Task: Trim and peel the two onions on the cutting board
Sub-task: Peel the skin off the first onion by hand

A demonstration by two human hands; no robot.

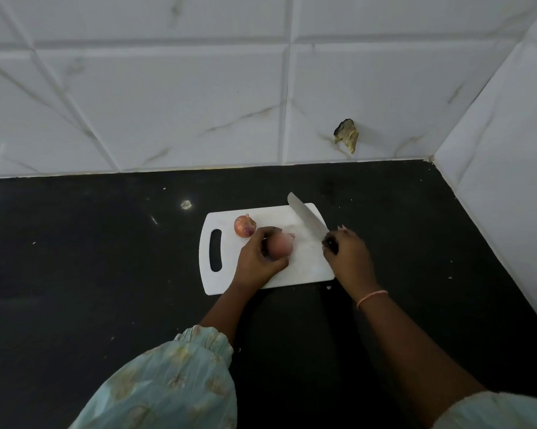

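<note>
A white cutting board (307,267) with a handle slot on its left lies on the black counter. My left hand (258,258) grips a pinkish onion (281,245) near the board's middle, its end pointing right. A second onion (245,226), skin on, rests alone at the board's far left part. My right hand (347,258) holds a knife by its dark handle at the board's right edge. The knife blade (306,216) points up and left past the board's far edge, apart from both onions.
The black counter (106,274) meets white marble-look tiled walls at the back and on the right, forming a corner at the far right. A chipped hole (347,136) marks the back wall. Small white specks lie scattered on the counter.
</note>
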